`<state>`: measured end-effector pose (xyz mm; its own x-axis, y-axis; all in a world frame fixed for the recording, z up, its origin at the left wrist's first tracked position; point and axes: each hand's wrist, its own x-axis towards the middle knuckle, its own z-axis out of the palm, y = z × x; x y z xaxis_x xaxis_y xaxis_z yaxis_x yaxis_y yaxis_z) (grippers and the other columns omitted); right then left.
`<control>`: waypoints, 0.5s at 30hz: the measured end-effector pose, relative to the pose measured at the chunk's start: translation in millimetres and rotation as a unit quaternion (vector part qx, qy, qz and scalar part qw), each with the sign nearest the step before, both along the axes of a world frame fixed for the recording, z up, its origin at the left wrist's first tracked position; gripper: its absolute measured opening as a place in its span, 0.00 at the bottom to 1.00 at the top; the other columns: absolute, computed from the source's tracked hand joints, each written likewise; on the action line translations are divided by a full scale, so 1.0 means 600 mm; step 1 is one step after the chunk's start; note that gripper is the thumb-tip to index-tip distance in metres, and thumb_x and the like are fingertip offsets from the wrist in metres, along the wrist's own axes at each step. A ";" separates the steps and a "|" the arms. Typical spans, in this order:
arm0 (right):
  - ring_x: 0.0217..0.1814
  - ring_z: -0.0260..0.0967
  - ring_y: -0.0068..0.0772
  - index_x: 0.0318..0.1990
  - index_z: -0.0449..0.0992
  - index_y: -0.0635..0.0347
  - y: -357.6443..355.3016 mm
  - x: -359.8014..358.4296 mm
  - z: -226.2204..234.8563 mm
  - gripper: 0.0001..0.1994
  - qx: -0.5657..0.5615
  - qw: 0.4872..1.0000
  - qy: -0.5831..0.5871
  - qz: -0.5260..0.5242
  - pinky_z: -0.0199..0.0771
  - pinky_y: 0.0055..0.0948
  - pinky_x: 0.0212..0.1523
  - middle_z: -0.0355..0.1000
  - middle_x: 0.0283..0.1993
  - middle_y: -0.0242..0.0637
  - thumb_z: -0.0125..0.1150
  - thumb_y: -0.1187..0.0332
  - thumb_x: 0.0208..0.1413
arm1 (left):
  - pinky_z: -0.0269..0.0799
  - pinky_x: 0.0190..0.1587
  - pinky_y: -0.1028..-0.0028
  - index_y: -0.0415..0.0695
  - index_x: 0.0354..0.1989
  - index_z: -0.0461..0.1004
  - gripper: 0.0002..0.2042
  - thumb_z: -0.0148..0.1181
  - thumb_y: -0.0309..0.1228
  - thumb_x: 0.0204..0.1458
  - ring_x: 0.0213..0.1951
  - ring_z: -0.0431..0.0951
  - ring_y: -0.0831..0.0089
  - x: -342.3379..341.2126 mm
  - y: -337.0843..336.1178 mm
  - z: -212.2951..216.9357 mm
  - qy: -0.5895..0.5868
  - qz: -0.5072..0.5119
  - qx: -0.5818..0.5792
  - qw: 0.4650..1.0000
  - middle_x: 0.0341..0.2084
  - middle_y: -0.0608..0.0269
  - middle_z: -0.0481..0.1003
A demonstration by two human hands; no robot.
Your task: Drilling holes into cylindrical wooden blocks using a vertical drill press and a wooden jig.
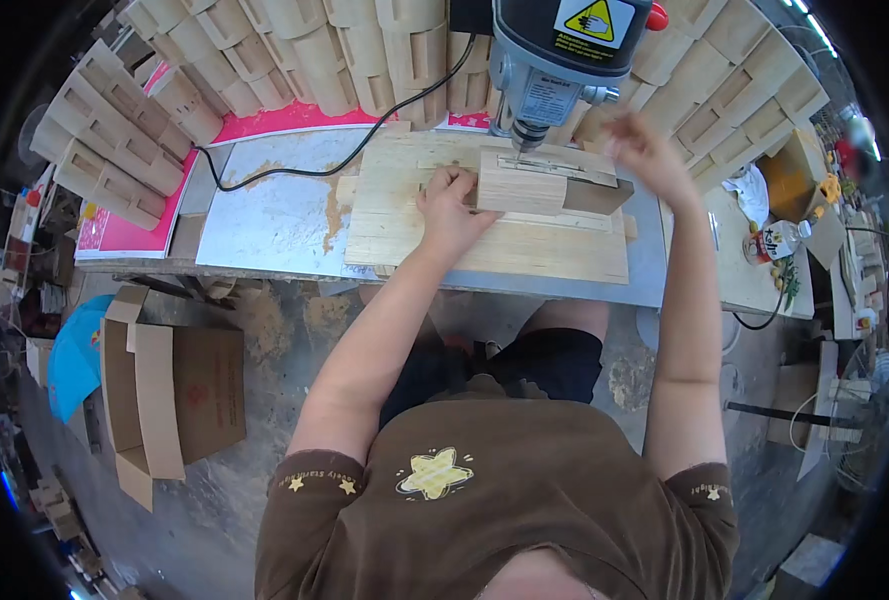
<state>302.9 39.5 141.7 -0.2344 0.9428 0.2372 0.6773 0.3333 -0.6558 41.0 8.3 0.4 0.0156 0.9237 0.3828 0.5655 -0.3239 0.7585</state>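
Note:
A pale wooden block [521, 190] lies on a flat wooden board [414, 235] under a drill press [554, 90]. My left hand [451, 212] grips the block's left end, its thumb on the near side and its fingers bent at the end. Just above the block's far side hangs the drill chuck [530, 137]; whether the bit touches the wood I cannot tell. A brownish-grey piece [599, 197] sits at the block's right end. To the right of the drill press my right hand [646, 158] is raised, fingers bent and smeared by motion; anything in it cannot be made out.
Stacked wooden pieces with cut-outs [319, 60] line the back of the bench on both sides. A black cable [349, 155] curves over the bench's left part. At the right stands a bottle [772, 242]. An open cardboard box [199, 390] is on the floor at left.

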 end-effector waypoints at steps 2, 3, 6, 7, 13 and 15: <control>0.41 0.69 0.33 0.47 0.70 0.63 -0.032 0.015 -0.079 0.21 -0.001 0.992 -0.122 0.042 0.67 0.31 0.43 0.72 0.39 0.41 0.64 0.62 0.49 | 0.54 0.51 0.58 0.45 0.39 0.75 0.24 0.73 0.35 0.27 0.48 0.65 0.63 -0.006 0.005 0.003 -0.009 -0.011 0.018 1.000 0.39 0.63 0.67; 0.41 0.68 0.33 0.47 0.70 0.64 -0.047 0.007 -0.095 0.19 -0.028 0.996 -0.077 0.015 0.67 0.31 0.43 0.72 0.39 0.41 0.63 0.64 0.49 | 0.57 0.53 0.60 0.44 0.40 0.74 0.23 0.71 0.30 0.30 0.49 0.65 0.64 -0.018 0.003 0.005 -0.039 -0.034 0.009 0.999 0.42 0.61 0.65; 0.40 0.67 0.32 0.46 0.71 0.65 -0.083 -0.010 -0.109 0.17 -0.063 0.998 0.014 0.023 0.67 0.29 0.42 0.72 0.40 0.41 0.63 0.69 0.49 | 0.63 0.53 0.65 0.42 0.41 0.73 0.21 0.69 0.23 0.32 0.50 0.65 0.65 -0.073 -0.020 0.031 -0.047 -0.066 0.034 0.996 0.47 0.58 0.61; 0.39 0.67 0.31 0.45 0.71 0.65 -0.093 -0.011 -0.107 0.16 -0.069 0.995 0.059 0.045 0.67 0.28 0.42 0.72 0.39 0.41 0.62 0.71 0.49 | 0.67 0.51 0.68 0.41 0.41 0.72 0.21 0.68 0.22 0.33 0.51 0.66 0.66 -0.095 -0.028 0.047 -0.027 -0.085 0.068 0.994 0.49 0.57 0.59; 0.37 0.65 0.24 0.39 0.74 0.66 -0.135 -0.012 -0.120 0.12 -0.058 0.996 0.067 0.028 0.65 0.22 0.39 0.72 0.36 0.35 0.64 0.77 0.45 | 0.68 0.49 0.68 0.42 0.40 0.70 0.22 0.67 0.22 0.32 0.48 0.68 0.59 -0.295 -0.076 0.130 -0.124 -0.040 -0.041 0.991 0.54 0.54 0.55; 0.37 0.65 0.24 0.37 0.74 0.66 -0.152 -0.028 -0.122 0.10 -0.066 0.993 0.088 0.030 0.65 0.22 0.39 0.72 0.35 0.34 0.64 0.77 0.44 | 0.67 0.51 0.68 0.42 0.41 0.70 0.22 0.66 0.20 0.32 0.52 0.65 0.60 -0.360 -0.085 0.144 -0.043 0.036 -0.034 0.998 0.54 0.55 0.56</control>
<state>286.2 -51.7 68.5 -0.2569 0.9539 0.1554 0.5293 0.2734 -0.8032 -175.2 -42.5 86.6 -0.0825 0.9449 0.3168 0.5172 -0.2311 0.8241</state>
